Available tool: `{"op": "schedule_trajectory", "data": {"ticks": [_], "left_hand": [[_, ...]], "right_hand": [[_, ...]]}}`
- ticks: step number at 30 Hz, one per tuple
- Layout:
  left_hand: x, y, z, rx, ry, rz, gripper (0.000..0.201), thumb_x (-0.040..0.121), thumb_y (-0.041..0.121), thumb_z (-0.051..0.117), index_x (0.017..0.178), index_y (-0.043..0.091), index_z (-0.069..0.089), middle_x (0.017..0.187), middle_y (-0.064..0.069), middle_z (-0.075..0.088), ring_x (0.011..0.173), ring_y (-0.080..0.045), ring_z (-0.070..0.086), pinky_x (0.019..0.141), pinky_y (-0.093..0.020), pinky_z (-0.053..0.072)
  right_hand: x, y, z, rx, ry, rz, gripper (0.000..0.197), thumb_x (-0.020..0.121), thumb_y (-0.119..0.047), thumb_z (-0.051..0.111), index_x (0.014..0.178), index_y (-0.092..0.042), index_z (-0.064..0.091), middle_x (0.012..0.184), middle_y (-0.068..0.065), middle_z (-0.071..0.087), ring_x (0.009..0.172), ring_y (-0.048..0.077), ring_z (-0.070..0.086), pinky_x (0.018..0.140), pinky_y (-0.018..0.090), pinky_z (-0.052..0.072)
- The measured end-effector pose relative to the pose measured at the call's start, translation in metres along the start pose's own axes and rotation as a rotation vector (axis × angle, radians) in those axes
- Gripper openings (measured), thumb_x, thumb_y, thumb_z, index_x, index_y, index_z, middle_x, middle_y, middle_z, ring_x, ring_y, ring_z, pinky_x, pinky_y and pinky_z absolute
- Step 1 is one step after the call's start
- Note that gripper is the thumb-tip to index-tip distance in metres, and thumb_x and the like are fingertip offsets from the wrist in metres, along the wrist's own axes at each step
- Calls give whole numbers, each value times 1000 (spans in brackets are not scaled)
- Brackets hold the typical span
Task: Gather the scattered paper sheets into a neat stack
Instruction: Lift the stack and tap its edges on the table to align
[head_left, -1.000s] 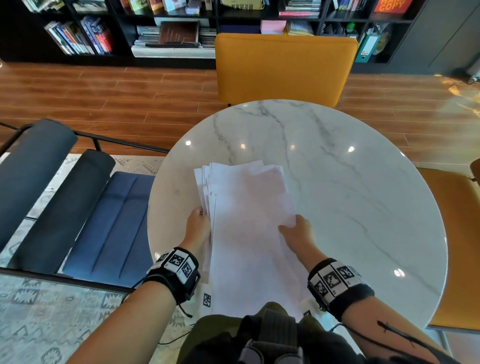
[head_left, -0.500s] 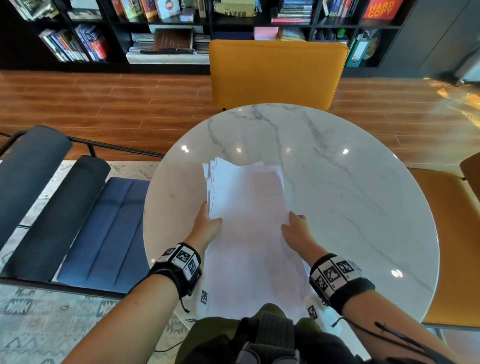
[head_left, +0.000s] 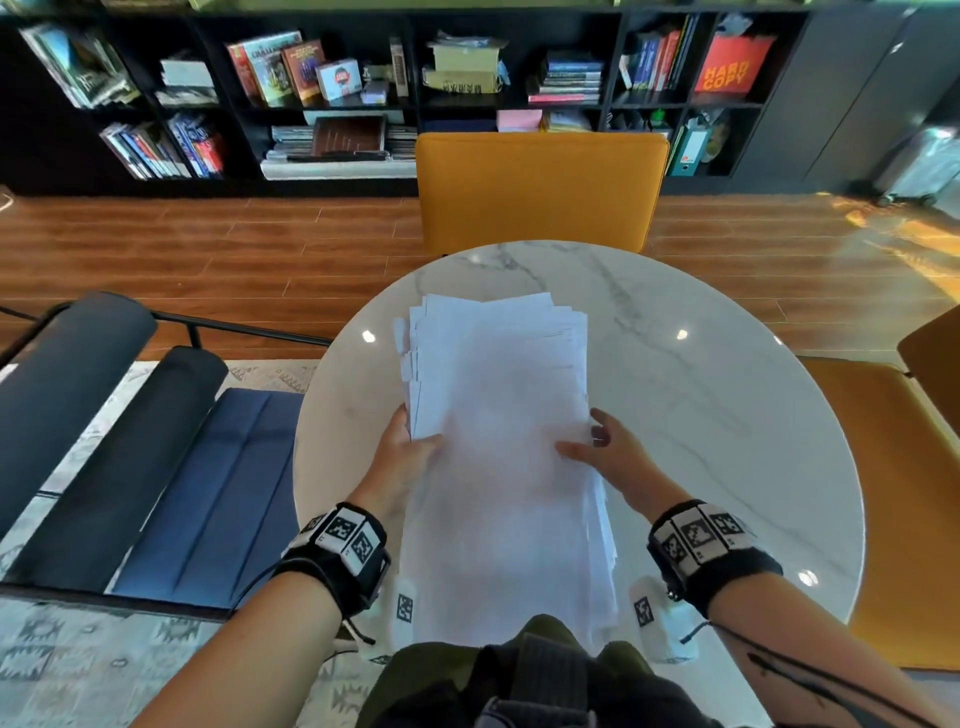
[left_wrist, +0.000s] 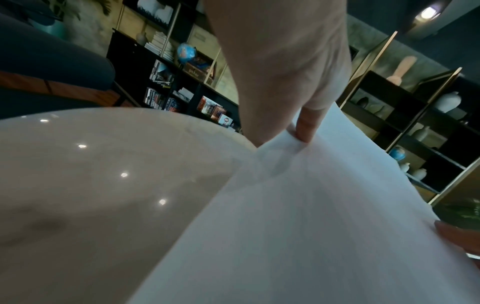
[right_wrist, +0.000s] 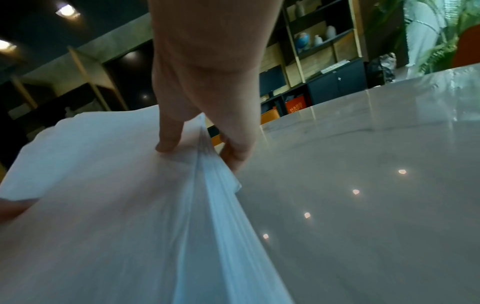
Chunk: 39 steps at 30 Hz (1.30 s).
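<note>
A loose stack of white paper sheets (head_left: 498, 441) is held up off the round marble table (head_left: 727, 426), its far edges still uneven. My left hand (head_left: 410, 447) grips the stack's left edge, thumb on top and fingers underneath. My right hand (head_left: 597, 447) pinches the right edge the same way. In the left wrist view the thumb presses the paper stack (left_wrist: 311, 205) above the table (left_wrist: 103, 185). The right wrist view shows the thumb on top of the sheets (right_wrist: 103, 205), fingers below the layered edge, and the table (right_wrist: 363, 185) beside it.
A mustard chair (head_left: 540, 192) stands at the table's far side, another (head_left: 904, 493) at the right. A dark blue lounger (head_left: 156, 441) sits to the left on a patterned rug. Bookshelves (head_left: 363, 93) line the back wall beyond the wooden floor.
Both hands have closed in on the sheets' side edges and lifted the gathered stack off the table; the fanned left edges have drawn closer together.
</note>
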<state>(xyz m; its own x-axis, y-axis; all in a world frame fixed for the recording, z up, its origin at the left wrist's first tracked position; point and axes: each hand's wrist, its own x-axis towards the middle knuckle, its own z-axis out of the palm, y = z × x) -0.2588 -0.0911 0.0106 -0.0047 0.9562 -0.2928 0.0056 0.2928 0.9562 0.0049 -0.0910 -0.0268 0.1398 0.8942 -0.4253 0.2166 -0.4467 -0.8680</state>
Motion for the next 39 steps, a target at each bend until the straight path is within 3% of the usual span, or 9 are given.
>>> {"op": "schedule_trajectory", "data": {"ticks": [7,11,14,20,22,25,28,33,39], "left_hand": [[-14,53,41,23,17,168,42,86,5,56,119,30,53,109,7,68,98,-13,67,78,-30,57],[-21,90,70,67,97,368,39,90,1,50,120,26,48,105,20,59,97,3,59,77,-10,47],[-26,110,94,61,162,495,39,91,0,49,127,15,47,107,12,60,95,5,57,75,2,43],[-34,120,132,18,221,595,32,92,1,50,118,20,47,104,17,58,90,19,57,84,-4,45],[-34,115,136,7,249,580,32,92,6,55,121,17,48,108,14,59,90,19,58,83,-6,46],[-33,103,141,15,293,504,39,91,12,58,128,7,45,115,1,60,105,0,59,98,-26,47],[-34,89,151,66,265,449,33,93,12,53,125,14,46,124,-4,59,117,-19,56,95,-27,42],[-38,95,157,50,322,428,33,96,10,47,128,14,45,120,1,54,110,-14,52,81,-13,39],[-36,92,139,-6,367,424,41,89,25,60,126,18,44,128,-3,56,120,-20,54,103,-38,44]], "right_hand": [[-28,-60,-47,385,-74,-113,30,77,2,70,107,1,65,92,11,74,74,21,72,61,27,60],[-39,-92,-73,466,-48,-279,19,77,8,65,90,-6,69,77,1,77,70,17,72,63,26,59],[-50,-113,-86,498,30,-398,20,78,8,65,85,-11,68,71,-3,76,65,11,71,62,23,57],[-60,-119,-113,461,162,-503,18,76,-9,74,94,-14,71,96,10,74,87,24,71,77,35,56],[-61,-114,-118,425,144,-527,26,76,-10,75,101,-14,68,97,5,75,88,18,72,77,29,57],[-60,-98,-116,348,134,-506,31,79,-10,73,107,-19,63,96,-6,74,87,7,72,74,20,56],[-48,-76,-105,250,197,-414,23,88,-16,63,111,-14,62,102,3,71,100,25,67,82,36,54],[-51,-80,-104,244,248,-401,14,88,-15,61,100,-23,60,93,-2,67,96,24,65,83,38,51],[-60,-85,-121,373,137,-484,42,76,-15,77,114,-17,58,102,-2,72,88,6,71,71,23,58]]}}
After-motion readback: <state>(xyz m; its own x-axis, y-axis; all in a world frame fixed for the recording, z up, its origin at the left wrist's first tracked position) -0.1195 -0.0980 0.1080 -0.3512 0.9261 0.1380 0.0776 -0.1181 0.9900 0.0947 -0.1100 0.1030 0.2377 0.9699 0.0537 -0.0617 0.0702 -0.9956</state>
